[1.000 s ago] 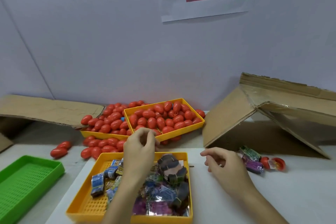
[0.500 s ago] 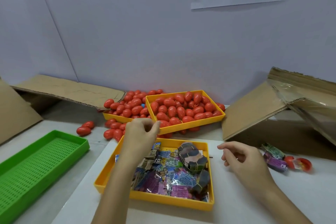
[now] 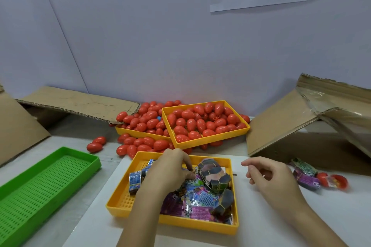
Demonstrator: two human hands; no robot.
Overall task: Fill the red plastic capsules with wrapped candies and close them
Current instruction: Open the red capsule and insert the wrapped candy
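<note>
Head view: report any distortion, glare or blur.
Head view: wide-angle bending bows the wall seam at left; glare on the clear tape of the right cardboard flap; soft light, faint shadows; the left hand and candy wrappers look slightly soft.

— Where does your head camera look from?
— From above the desk (image 3: pixel 261 226), facing forward and down, close over the near yellow tray (image 3: pixel 120 200), with the wall (image 3: pixel 160 46) far ahead.
— Any second view?
— You have just one.
</note>
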